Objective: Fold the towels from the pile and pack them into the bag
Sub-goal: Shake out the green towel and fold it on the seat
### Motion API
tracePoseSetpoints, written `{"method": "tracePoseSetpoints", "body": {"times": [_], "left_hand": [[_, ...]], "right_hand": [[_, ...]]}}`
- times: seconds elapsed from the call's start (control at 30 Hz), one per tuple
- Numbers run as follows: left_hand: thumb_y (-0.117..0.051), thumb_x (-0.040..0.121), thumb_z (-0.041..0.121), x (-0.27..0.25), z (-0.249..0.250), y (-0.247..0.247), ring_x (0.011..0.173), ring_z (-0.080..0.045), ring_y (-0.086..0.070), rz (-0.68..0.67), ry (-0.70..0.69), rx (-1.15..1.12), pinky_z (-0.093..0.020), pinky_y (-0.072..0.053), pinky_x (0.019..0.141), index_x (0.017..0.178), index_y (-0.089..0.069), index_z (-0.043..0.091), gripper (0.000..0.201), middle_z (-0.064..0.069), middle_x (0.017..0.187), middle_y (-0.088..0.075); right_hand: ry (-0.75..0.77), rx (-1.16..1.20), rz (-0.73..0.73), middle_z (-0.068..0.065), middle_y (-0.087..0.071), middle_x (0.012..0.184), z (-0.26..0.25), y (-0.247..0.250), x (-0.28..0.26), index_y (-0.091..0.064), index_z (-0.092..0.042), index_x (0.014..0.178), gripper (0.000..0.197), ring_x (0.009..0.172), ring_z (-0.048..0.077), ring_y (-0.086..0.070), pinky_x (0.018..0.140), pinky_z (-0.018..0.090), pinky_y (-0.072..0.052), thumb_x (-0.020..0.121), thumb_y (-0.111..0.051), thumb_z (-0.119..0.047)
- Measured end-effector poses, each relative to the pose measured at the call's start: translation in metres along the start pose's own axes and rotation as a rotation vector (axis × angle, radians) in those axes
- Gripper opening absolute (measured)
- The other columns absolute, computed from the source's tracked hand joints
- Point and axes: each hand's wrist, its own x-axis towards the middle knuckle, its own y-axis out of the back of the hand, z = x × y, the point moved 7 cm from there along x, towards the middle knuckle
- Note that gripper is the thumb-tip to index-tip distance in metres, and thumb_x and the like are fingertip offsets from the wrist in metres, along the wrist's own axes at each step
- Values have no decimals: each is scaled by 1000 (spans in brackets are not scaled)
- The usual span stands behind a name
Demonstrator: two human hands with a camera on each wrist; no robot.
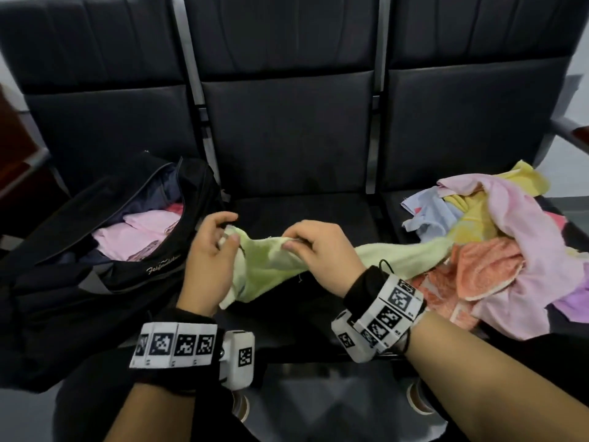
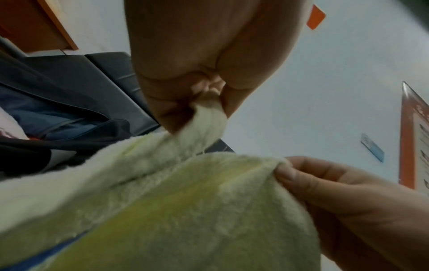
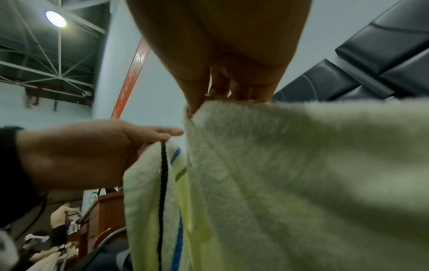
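A pale green towel hangs stretched between both hands above the middle seat, its far end still trailing into the pile of pink, orange, yellow and blue towels on the right seat. My left hand pinches the towel's left corner; in the left wrist view the towel comes out from between the curled fingers. My right hand pinches the top edge a little to the right. The towel fills the right wrist view. An open black bag on the left seat holds folded pink towels.
A row of dark padded seats with metal dividers runs behind. The bag's mouth lies just left of my left hand. A black cord dangles beside the towel. My knees and the floor are below the seat's front edge.
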Motion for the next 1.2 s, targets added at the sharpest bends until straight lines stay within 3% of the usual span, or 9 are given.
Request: {"method": "tracePoseSetpoints", "body": {"times": [0.07,0.17,0.37,0.47,0.57,0.73,0.87,1.1,1.2], "left_hand": [[-56,95,2,-6,7,-20,69,1,-52,-162,-52,91,-14,-42,70,112,-69,25,32,9,81,-60],[-57,95,0,-20,11,-47,74,5,-56,-381,-78,158,-11,-39,72,103,-74,23,30,10,88,-65],[-72,85,11,-32,13,-68,79,3,-61,-451,-118,283,-11,-41,74,93,-76,25,15,13,86,-68],[-72,85,12,-30,8,-64,78,1,-61,-357,-76,284,-19,-45,74,84,-73,22,10,12,82,-69],[-69,85,5,-21,4,-37,73,0,-59,-109,-34,229,-24,-45,75,82,-71,18,14,11,79,-67],[-64,86,6,-6,-3,17,68,9,-57,203,21,133,-18,-46,71,82,-67,29,24,14,78,-67],[-62,85,10,1,-11,41,76,-5,-60,314,61,84,-34,-52,84,87,-70,23,15,6,82,-68],[-61,79,23,5,-19,49,86,-16,-63,352,125,87,-52,-54,92,79,-66,32,11,9,82,-68],[-61,81,21,10,-13,41,89,-19,-63,349,135,67,-52,-52,94,83,-67,27,9,1,87,-69]], "right_hand": [[-27,22,-23,-5,-68,86,7,-6,-6,-73,-14,93,9,84,10,-62,80,35,-50,93,-64,-18],[-20,34,-46,-7,-67,83,9,-13,-14,-73,-16,92,8,80,6,-60,77,27,-48,91,-66,-19],[-73,59,-9,-11,-69,78,24,-4,-28,-72,-23,88,3,77,5,-63,71,23,-49,88,-71,-26],[-96,42,-41,-9,-67,71,38,-3,-38,-69,-26,83,5,69,7,-61,66,24,-48,87,-72,-28],[-137,-14,-160,-9,-64,67,63,-1,-53,-69,-23,78,9,65,6,-56,65,22,-45,86,-73,-24],[-225,-285,-282,-8,-69,84,112,19,-77,-74,-15,90,9,84,13,-60,83,30,-45,89,-69,-23],[-272,-493,-229,-2,-70,95,135,39,-82,-72,-17,97,13,95,19,-62,90,38,-45,93,-63,-25],[-379,-153,20,-14,-66,73,137,63,-79,-69,-26,88,10,69,3,-60,67,25,-47,93,-64,-19],[-401,221,90,-4,-48,58,117,65,-72,-65,-28,101,19,54,9,-50,53,36,-57,95,-60,-11]]}}
